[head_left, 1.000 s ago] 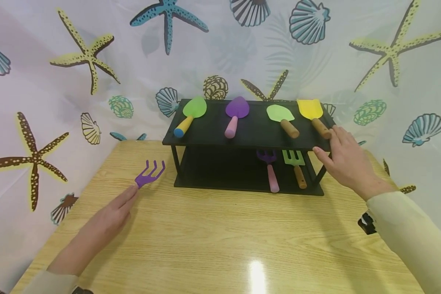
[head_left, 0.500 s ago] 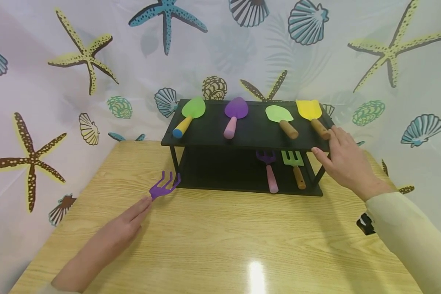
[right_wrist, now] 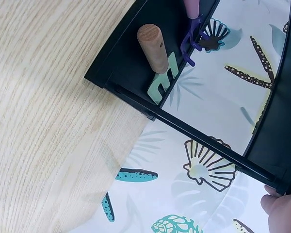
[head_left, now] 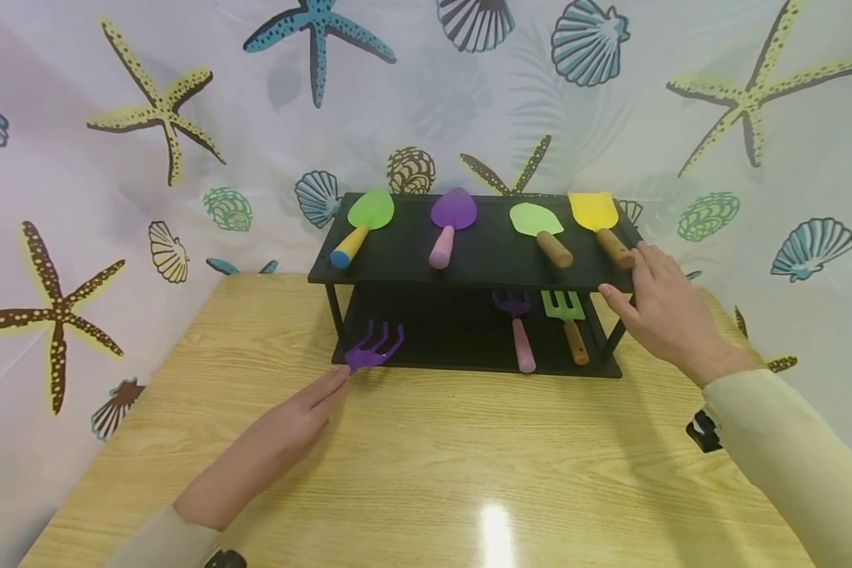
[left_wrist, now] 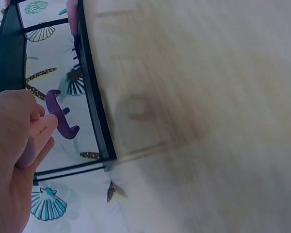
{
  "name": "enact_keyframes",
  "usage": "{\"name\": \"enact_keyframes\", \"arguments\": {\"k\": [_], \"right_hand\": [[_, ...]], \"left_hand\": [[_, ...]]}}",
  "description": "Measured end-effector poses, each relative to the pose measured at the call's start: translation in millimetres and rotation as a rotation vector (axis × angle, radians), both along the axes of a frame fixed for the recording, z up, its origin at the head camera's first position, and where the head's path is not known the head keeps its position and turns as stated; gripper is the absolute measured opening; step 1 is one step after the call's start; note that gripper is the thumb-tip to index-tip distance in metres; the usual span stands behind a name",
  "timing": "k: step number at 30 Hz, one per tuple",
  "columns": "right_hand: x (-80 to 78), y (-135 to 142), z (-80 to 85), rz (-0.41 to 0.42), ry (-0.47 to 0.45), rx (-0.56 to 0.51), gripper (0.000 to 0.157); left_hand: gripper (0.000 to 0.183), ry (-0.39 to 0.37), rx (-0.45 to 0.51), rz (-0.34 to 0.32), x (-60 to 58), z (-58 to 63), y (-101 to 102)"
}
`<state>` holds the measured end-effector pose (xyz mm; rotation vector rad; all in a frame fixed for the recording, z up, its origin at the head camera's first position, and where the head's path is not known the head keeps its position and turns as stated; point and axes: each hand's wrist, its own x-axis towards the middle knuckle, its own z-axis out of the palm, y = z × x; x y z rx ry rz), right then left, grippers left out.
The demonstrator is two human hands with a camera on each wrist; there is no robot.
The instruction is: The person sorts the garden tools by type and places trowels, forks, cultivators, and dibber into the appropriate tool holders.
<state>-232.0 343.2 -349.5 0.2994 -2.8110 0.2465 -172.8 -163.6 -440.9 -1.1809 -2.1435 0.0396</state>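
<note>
My left hand [head_left: 294, 426] grips a small purple hand rake [head_left: 366, 357] at the front left of the black two-tier rack [head_left: 412, 260]. In the left wrist view, the fingers wrap round the rake's pink handle [left_wrist: 42, 130], and its bent purple prongs [left_wrist: 65, 116] point toward the lower tier. My right hand [head_left: 670, 312] rests against the right front corner of the upper tier, its fingers fairly straight and its thumb by the front edge. On the lower tier's right lie a purple rake with a pink handle [head_left: 523, 345] and a green fork [head_left: 566, 306] with a wooden handle.
Across the upper tier lie a green trowel [head_left: 371, 210], a purple trowel [head_left: 454, 209], a pale green trowel [head_left: 536, 218] and a yellow shovel [head_left: 593, 211]. Thin posts [head_left: 335, 312] join the tiers. The rack stands on a wooden table [head_left: 426, 457] before a seashell-print cloth [head_left: 255, 102].
My left hand has carried the hand rake rightward from the rack's left side; its prongs now overlap the lower tier's front left. My right hand stays at the rack's corner.
</note>
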Motion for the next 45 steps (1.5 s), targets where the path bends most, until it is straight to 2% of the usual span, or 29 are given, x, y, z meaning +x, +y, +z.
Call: {"name": "enact_keyframes", "arguments": {"k": [2,8,11,19,23,26,34,36,39,45], "right_hand": [[0.6,-0.1,0.1,-0.004,-0.006,0.004,0.082],[0.0,-0.1,0.1,0.001,-0.013,-0.005,0.082],[0.0,0.4,0.4,0.004,-0.013,-0.009,0.082],[0.7,-0.7,1.6,0.004,-0.015,-0.002,0.083],[0.8,-0.9,1.1,0.007,-0.011,-0.004,0.081],[0.7,-0.4,0.5,0.006,-0.008,-0.010,0.080],[0.2,-0.1,0.8,0.003,-0.009,-0.015,0.080],[0.3,-0.4,1.1,0.002,-0.009,-0.012,0.081],[0.6,-0.6,1.3,0.004,-0.002,-0.012,0.080],[0.8,-0.7,1.4,0.000,-0.007,-0.006,0.082]], "left_hand": [[0.040,-0.060,-0.037,0.040,-3.5,0.0,5.9],[0.032,-0.168,0.027,0.040,-19.8,-3.5,26.8],[0.039,-0.219,0.040,0.069,-25.5,-4.1,36.3],[0.041,-0.292,0.022,0.152,-45.3,-7.2,60.6],[0.042,-0.296,-0.035,0.172,-59.0,-7.1,76.6],[0.040,-0.271,-0.065,0.164,-70.1,-7.0,89.1],[0.029,-0.159,-0.108,0.165,-94.4,-6.5,121.1],[0.026,-0.163,-0.122,0.180,-99.2,-5.6,128.8],[0.025,-0.218,-0.129,0.211,-104.7,-5.2,138.6],[0.023,-0.284,-0.067,0.236,-110.2,-9.2,153.5]]}}
